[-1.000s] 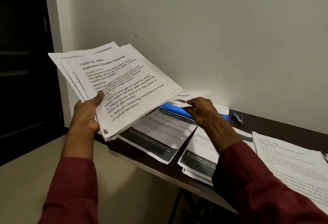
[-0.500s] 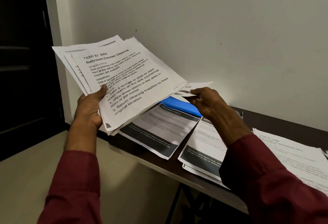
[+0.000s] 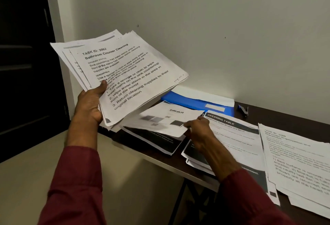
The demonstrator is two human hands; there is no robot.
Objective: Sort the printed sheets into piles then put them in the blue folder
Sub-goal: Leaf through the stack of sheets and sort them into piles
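Blinkit sheet (in right hand) now lower, flatter

A plain off-white wall fills the back, bare but for two tiny dark specks. At its left end it turns a corner beside a dark door with a vertical handle. A dark brown table stands with its back edge against the wall. Its front edge looks paler, and black crossed legs show beneath. The floor is pale beige. Light is dim, brightest on the wall just above the table's back edge.
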